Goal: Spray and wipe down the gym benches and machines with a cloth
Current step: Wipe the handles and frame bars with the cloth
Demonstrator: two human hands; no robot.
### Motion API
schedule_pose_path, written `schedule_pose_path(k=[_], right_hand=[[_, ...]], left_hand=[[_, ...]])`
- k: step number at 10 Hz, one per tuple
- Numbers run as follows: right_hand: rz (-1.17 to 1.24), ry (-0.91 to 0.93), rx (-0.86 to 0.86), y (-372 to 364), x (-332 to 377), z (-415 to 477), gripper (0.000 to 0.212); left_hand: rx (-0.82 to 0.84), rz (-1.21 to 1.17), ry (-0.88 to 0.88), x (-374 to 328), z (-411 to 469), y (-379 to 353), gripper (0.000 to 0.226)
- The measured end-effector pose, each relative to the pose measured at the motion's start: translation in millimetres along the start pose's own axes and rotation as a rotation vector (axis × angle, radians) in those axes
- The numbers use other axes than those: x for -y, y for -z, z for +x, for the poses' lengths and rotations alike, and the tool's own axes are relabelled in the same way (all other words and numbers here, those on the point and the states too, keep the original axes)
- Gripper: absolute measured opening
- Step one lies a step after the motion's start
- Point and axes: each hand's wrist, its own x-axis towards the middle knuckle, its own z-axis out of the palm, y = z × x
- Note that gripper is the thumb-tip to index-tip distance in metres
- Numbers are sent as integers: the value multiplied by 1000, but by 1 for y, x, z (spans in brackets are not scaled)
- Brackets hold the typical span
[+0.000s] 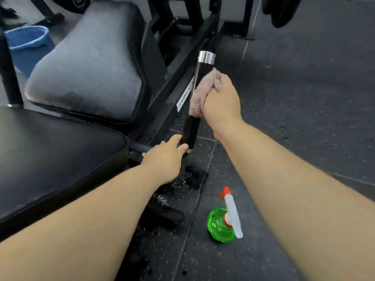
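1. The green spray bottle (222, 225), with a white trigger head and red nozzle, sits on the dark speckled floor (304, 98) nearest the camera, between the 2 forearms. Neither hand touches it.
2. Just beyond the bottle and to its left, a glossy wet patch (182, 183) spreads over the floor at the foot of the machine.
3. The left hand (164, 159) reaches to the bottom end of the machine's black handle (194, 110), with its fingers curled round that end to hold it.
4. To the left of that hand lies the black seat pad (50, 159), close to the camera.
5. Higher up the handle, the right hand (221, 98) grips a bunched pinkish cloth (203, 88) and presses it against the handle's right side. The cloth wraps partway round the handle at about mid-height.
6. Above the cloth, a chrome collar (206, 57) caps the handle's top end. A white label plate (185, 96) shows on the black frame just left of the handle.
7. Beyond the seat, the grey back pad (87, 63) slopes away, dull and streaked near its lower edge.
8. Farthest off, at the upper left, a blue bucket (26, 43) stands on the floor behind the back pad.
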Motion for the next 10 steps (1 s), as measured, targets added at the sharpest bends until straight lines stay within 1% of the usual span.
schedule_pose_path(k=[1, 2, 3, 4, 5, 6, 7, 8, 9, 10], right_hand=[[-59, -168, 139, -3, -22, -52, 20], [-100, -342, 325, 2, -47, -61, 26], [50, -413, 315, 16, -43, -71, 18], [331, -535, 348, 34, -38, -69, 21], [513, -571, 461, 54, -30, -74, 30], [584, -522, 535, 61, -30, -78, 37], [686, -482, 499, 67, -27, -75, 26], [761, -469, 388, 74, -12, -60, 20], [745, -431, 371, 75, -1, -47, 14], [733, -466, 280, 70, -3, -39, 11]], left_hand=[[-8, -101, 84, 1, 0, 0, 41], [-76, -357, 13, 3, -11, -3, 38], [-184, -611, -178, -6, -36, -11, 54], [-245, -487, -317, -14, -43, -19, 68], [-279, -415, -247, -22, -35, -12, 65], [-252, -385, -218, -31, -38, -12, 53], [-336, -494, -191, -45, -41, -2, 27], [-507, -692, -180, -63, -38, 23, 24], [-323, -938, -209, -80, -30, 43, 38], [-435, -996, -208, -80, -6, 64, 26]])
